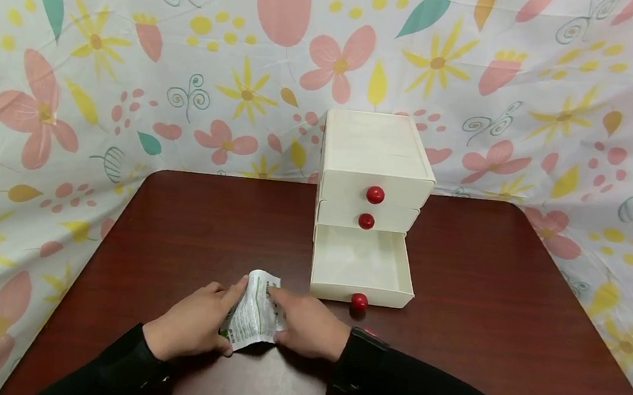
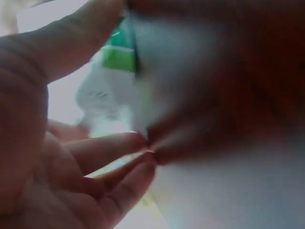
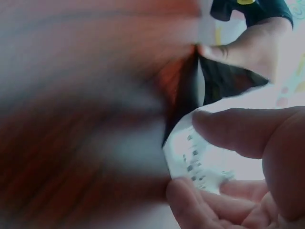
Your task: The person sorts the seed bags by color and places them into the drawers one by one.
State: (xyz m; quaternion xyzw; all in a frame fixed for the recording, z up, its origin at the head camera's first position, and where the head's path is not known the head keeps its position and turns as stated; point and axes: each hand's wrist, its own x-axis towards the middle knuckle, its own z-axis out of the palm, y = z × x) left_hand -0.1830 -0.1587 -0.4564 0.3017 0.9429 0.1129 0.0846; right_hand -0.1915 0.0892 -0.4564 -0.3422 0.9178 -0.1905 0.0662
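Note:
A white printed packet (image 1: 256,313) with small dark lettering and green patches lies low over the table in front of the drawer unit, its surface bowed. My left hand (image 1: 193,322) holds it by the left edge, thumb at the near corner and fingers along the side. By the right edge my right hand (image 1: 310,326) grips it between thumb and fingers. In the right wrist view the packet (image 3: 186,155) shows its lettering beside the thumb. Green print on the packet (image 2: 119,57) appears below the thumb in the left wrist view, which is blurred.
A white drawer unit (image 1: 378,146) with red knobs stands at the back of the dark brown table (image 1: 202,223). Its bottom drawer (image 1: 361,295) is pulled out, right beside my right hand. A flowered cloth (image 1: 241,39) hangs behind and along both sides.

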